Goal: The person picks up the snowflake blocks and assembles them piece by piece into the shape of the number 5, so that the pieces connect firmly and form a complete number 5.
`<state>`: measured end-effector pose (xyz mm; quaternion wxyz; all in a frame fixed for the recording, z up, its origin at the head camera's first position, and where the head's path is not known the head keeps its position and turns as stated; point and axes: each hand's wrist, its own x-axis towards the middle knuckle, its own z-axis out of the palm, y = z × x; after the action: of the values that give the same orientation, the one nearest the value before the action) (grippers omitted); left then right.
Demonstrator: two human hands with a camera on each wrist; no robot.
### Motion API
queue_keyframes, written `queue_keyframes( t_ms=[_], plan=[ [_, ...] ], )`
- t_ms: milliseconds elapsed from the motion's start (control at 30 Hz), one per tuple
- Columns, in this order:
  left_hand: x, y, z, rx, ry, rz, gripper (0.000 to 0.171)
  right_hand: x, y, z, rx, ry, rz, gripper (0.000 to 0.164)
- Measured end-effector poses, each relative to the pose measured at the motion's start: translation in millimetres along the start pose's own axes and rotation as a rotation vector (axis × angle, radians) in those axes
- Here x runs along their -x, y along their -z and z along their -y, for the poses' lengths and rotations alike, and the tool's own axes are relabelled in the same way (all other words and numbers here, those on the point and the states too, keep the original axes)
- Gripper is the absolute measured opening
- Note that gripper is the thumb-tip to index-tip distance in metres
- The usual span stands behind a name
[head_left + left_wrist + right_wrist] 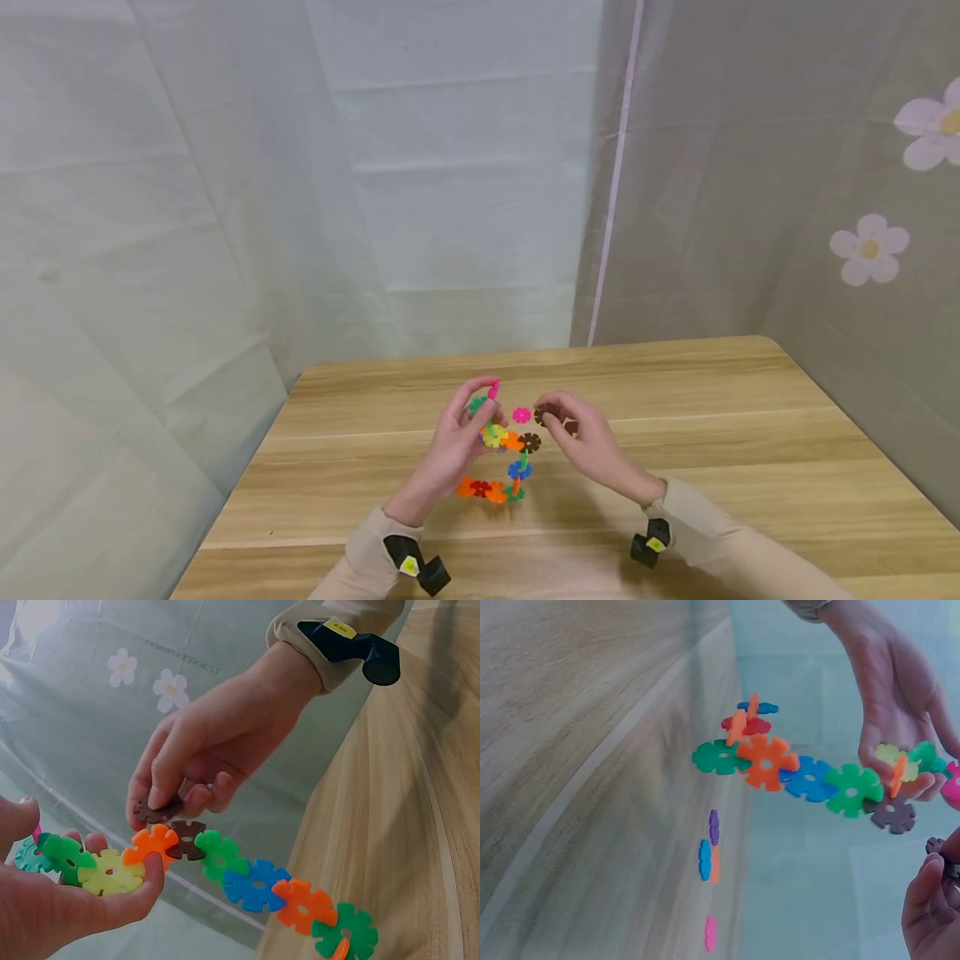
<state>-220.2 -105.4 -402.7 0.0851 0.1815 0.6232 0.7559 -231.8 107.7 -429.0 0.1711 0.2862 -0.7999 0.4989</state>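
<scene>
My left hand (pixel 453 442) grips a chain of interlocked plastic snowflake discs. The yellow disc (pixel 111 871) and green disc (pixel 69 859) lie among its fingers, and a pink disc (pixel 493 389) is at its fingertips. From there the chain runs through an orange disc (pixel 152 844), a brown disc (pixel 187 840), light green (pixel 851 791) and blue (pixel 810 778) discs, then curves back at its lower end. Close to the chain's brown disc, my right hand (pixel 588 437) pinches a separate brown snowflake disc (pixel 155 810) between thumb and fingers, partly covered by them.
On the wooden table (pixel 712 442) lie several loose discs, including pink (pixel 710 934), blue (pixel 705 860) and purple (pixel 714 827) ones. A pale curtain (pixel 465 183) hangs behind the table's far edge. A camera (pixel 648 542) is strapped to the right wrist.
</scene>
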Motion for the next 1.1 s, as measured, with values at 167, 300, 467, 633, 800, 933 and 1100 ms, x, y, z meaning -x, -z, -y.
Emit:
queue_keyframes(
  t_ms=[167, 300, 467, 633, 800, 933, 1100],
  plan=[
    [0.4, -0.4, 0.6, -0.012, 0.002, 0.008, 0.035, -1, 2, 6, -0.024, -0.008, 0.009, 0.019],
    [0.2, -0.8, 1.1, -0.017, -0.006, 0.017, 0.038, -3, 3, 9, -0.044, 0.009, 0.0, 0.019],
    [-0.6, -1.7, 1.1, -0.018, -0.013, 0.025, 0.041, -5, 2, 11, -0.08, 0.046, -0.024, 0.02],
    [-0.8, -2.7, 1.7, -0.037, -0.006, 0.038, 0.04, -7, 1, 13, -0.111, 0.082, -0.043, 0.02],
    [-0.7, -2.3, 3.3, -0.042, -0.003, 0.058, 0.04, -9, 1, 14, -0.133, 0.116, -0.057, 0.019],
    [-1.0, -1.8, 3.1, -0.047, -0.007, 0.077, 0.04, -11, 1, 16, -0.143, 0.147, -0.065, 0.019],
    [-1.2, -2.1, 1.9, -0.041, -0.004, 0.099, 0.039, -15, 2, 23, -0.154, 0.166, -0.057, 0.018]
  ],
)
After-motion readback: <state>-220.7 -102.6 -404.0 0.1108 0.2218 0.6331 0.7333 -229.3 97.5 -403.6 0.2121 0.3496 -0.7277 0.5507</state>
